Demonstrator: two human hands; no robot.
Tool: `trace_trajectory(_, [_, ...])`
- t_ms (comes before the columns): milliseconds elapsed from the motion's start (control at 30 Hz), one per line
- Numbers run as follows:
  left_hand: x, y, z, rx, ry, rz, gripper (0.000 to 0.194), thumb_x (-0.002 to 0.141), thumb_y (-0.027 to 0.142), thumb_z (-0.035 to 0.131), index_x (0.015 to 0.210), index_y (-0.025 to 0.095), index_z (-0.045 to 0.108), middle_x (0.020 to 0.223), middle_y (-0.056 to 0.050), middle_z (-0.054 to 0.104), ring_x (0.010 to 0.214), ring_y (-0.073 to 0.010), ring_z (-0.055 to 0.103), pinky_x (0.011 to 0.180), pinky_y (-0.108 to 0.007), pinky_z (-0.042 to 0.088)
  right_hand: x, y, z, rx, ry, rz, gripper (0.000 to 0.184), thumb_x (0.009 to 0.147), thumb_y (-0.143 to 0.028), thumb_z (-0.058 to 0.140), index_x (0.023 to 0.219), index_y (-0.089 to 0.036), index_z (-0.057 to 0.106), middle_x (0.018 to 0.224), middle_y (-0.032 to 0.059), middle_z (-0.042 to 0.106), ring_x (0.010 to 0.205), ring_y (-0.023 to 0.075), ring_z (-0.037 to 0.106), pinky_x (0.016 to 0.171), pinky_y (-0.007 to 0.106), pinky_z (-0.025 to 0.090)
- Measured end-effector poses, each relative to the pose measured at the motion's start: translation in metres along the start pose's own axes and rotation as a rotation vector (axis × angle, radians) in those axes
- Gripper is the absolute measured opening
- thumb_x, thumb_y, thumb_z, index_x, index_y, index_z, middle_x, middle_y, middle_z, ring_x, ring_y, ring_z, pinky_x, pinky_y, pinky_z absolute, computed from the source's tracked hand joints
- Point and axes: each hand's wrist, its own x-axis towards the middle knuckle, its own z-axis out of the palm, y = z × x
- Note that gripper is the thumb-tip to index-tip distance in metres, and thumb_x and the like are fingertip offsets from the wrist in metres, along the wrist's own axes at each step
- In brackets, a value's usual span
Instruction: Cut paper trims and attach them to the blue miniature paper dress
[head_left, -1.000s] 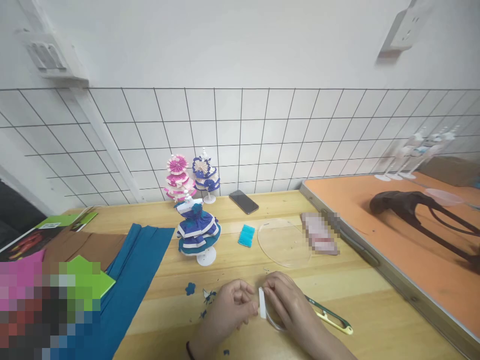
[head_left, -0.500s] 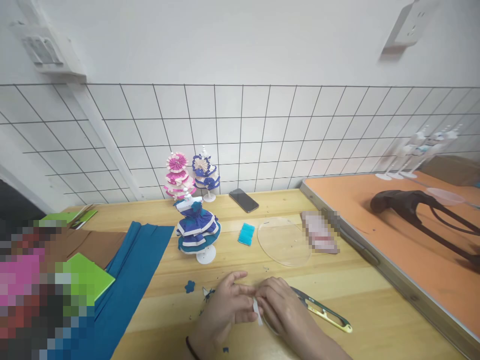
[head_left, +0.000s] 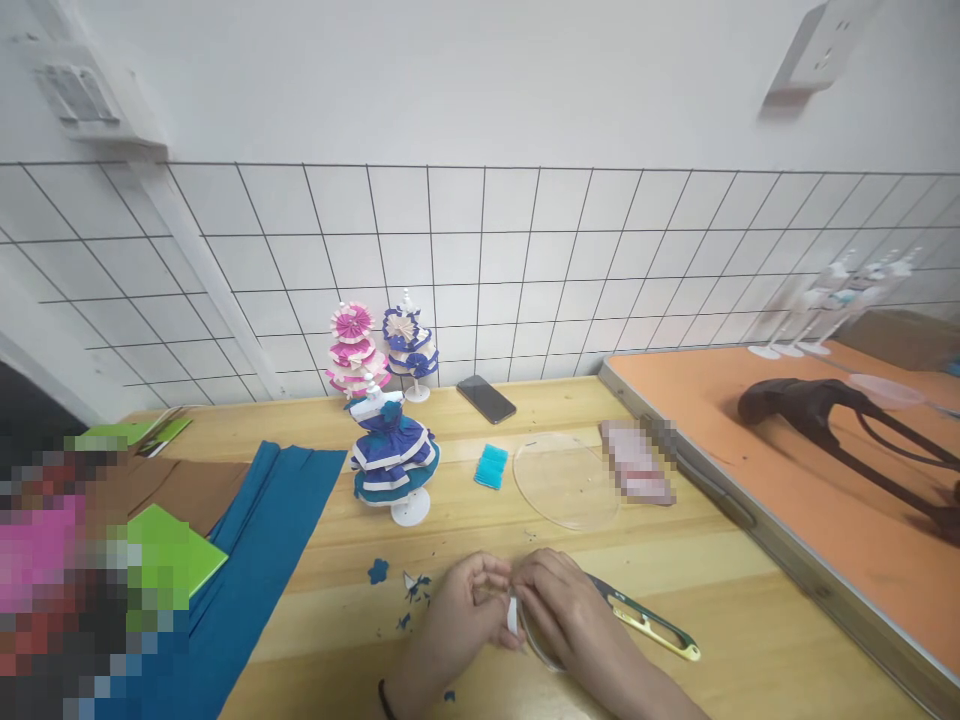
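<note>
Near the table's front edge, my left hand (head_left: 463, 612) and my right hand (head_left: 561, 610) meet with fingertips pinched together. Between them shows a small white strip (head_left: 513, 614), its upper end hidden by the fingers. A clear round rim (head_left: 541, 648) shows beneath my right hand. Just beyond that hand lie scissors (head_left: 656, 630) with dark green and yellow handles, partly covered. Left of my left hand are a blue flower cutout (head_left: 379, 571) and dark blue scraps (head_left: 412, 590).
A small dress form in a blue tiered dress (head_left: 394, 455) stands ahead, two more behind it. A phone (head_left: 487, 399), turquoise piece (head_left: 491, 466) and clear disc (head_left: 566, 480) lie beyond my hands. Blue cloth (head_left: 281, 540) covers the left; an orange-topped table (head_left: 690, 395) adjoins right.
My left fingers, more spread before, have curled in toward the white strip. The left wrist has shifted slightly right, uncovering more blue scraps. My right hand stays nearly in place.
</note>
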Motion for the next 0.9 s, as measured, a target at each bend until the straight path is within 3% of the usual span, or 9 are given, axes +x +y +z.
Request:
trace_trajectory(167, [0.0006,0.0010,0.0001,0.008,0.029,-0.019,0.017,0.066,0.022,0.058,0.076,0.011,0.051,0.061,-0.003,0.062,0.050,-0.0141,0.060,0.053,-0.030,0.052,-0.0002,0.0008,0.0003,0.002,0.019,-0.015,0.017,0.086,-0.013,0.039,0.082,-0.019,0.054,0.081,0.0045,0.059,0.076,0.0180,0.051,0.068,0.033,0.039])
trace_trajectory(567, [0.0032,0.0006,0.0018,0.080,0.096,-0.039,0.013,0.062,0.024,0.062,0.062,0.012,0.056,0.052,-0.002,0.064,0.049,-0.0137,0.061,0.051,-0.026,0.051,-0.0008,0.0002,-0.0002,-0.010,0.054,-0.001,0.018,0.086,-0.015,0.040,0.077,-0.019,0.054,0.076,0.0041,0.059,0.073,0.0171,0.051,0.066,0.031,0.040])
trace_trajectory(900, [0.0040,0.0021,0.0005,0.069,0.084,-0.041,0.007,0.064,0.019,0.056,0.063,0.013,0.053,0.050,-0.001,0.062,0.046,-0.0141,0.060,0.047,-0.026,0.049,-0.0013,0.0023,-0.0084,0.263,0.047,0.126,0.024,0.090,-0.020,0.035,0.088,-0.019,0.059,0.085,0.0053,0.060,0.083,0.0168,0.055,0.075,0.029,0.043])
